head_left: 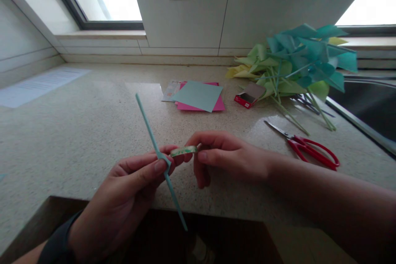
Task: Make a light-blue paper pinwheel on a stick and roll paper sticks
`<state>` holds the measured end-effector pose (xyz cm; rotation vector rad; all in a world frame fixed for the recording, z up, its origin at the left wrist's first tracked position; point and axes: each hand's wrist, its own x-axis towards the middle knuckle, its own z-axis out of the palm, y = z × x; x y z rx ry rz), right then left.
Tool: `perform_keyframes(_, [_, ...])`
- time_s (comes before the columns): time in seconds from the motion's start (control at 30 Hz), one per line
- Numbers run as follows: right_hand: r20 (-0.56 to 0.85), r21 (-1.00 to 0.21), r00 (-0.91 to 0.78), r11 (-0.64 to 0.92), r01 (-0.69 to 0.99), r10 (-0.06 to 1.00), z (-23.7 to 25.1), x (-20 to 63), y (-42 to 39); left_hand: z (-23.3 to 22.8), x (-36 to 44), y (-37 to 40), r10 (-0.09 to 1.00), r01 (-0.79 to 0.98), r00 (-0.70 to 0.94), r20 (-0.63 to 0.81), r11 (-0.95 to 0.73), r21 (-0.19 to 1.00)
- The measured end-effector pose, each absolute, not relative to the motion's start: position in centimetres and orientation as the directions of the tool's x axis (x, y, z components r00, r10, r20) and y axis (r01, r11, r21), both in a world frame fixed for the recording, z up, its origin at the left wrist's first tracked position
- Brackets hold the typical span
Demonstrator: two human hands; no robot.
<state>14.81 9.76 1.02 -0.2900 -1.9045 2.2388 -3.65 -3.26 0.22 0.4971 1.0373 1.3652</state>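
My left hand (133,181) pinches a thin pale-blue paper stick (147,126) between thumb and fingers, with a small folded bit of the same colour at the pinch. The stick slants, its upper end leaning left and its lower end past the counter edge. Between the thumb and forefinger of my right hand (222,154) is a small roll of tape (183,151) with green markings, seen edge-on. Its left side comes close to my left fingertips; whether they touch it I cannot tell.
Red-handled scissors (312,148) lie right of my right forearm. Behind are stacked pink and pale-blue paper squares (199,95), an opened small red box (249,95) and a bundle of paper flowers (309,57). A printed sheet (40,84) lies left; a sink (365,99) borders the right.
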Motion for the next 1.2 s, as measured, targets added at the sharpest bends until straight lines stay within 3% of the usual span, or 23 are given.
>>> perform_keyframes(0.13, [0.002, -0.987, -0.968, -0.154, -0.042, 0.252, 1.1, 15.0, 9.7, 0.2, -3.6, -3.2, 0.943, -0.550, -0.134, -0.304, 0.184, 0.814])
perform_keyframes(0.33, [0.006, -0.976, -0.989, -0.213, -0.037, 0.146, 1.2, 15.2, 9.7, 0.5, -4.1, -3.3, 0.961, -0.543, -0.049, -0.270, 0.201, 0.815])
perform_keyframes(0.77, [0.061, -0.959, -0.969, -0.254, -0.123, 0.240, 0.9, 15.0, 9.3, 0.5, -4.2, -3.1, 0.968, -0.521, -0.043, -0.247, 0.190, 0.832])
perform_keyframes(0.93, [0.184, -0.946, -0.908, -0.182, -0.267, 0.376, 0.6, 14.8, 9.8, 0.7, -4.1, -3.2, 0.958, -0.514, -0.062, -0.281, 0.211, 0.832])
perform_keyframes(1.1, [0.173, -0.964, -0.842, -0.089, -0.252, 0.512, 0.4, 14.4, 10.1, 0.6, -4.2, -3.2, 0.952, -0.511, -0.100, -0.288, 0.199, 0.836])
perform_keyframes(1.2, [0.158, -0.975, -0.829, -0.046, -0.216, 0.536, 0.6, 14.4, 10.2, 0.5, -4.2, -3.1, 0.946, -0.503, -0.143, -0.291, 0.183, 0.844])
